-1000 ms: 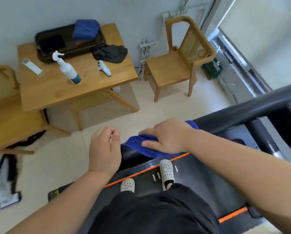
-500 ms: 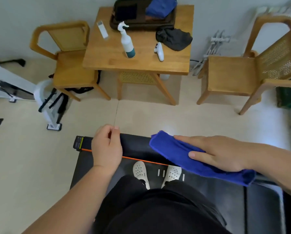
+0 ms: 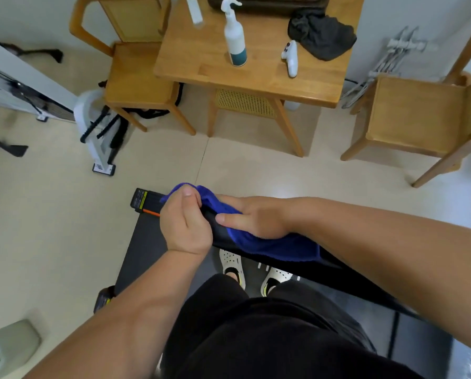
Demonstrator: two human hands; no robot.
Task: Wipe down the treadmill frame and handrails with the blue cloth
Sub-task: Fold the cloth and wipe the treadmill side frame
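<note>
Soft, even daylight fills the room, with only faint shadows under the light wooden table point(image 3: 256, 75). A pale sheen of glare sits on the cream tiled floor point(image 3: 278, 191). Wide-angle distortion bends the edges (the wooden chair on the right point(image 3: 420, 116) leans outward). The white exercise frame point(image 3: 97, 127) at left is smeared by motion blur.

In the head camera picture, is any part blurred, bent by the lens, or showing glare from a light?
Head view: the middle is sharp, with both hands, left hand and right hand, on the blue cloth. The far left edge is smeared by motion blur. The wide lens bends the table and chairs outward. A soft pale glare lies on the floor just beyond the hands. Shadows are faint.
</note>
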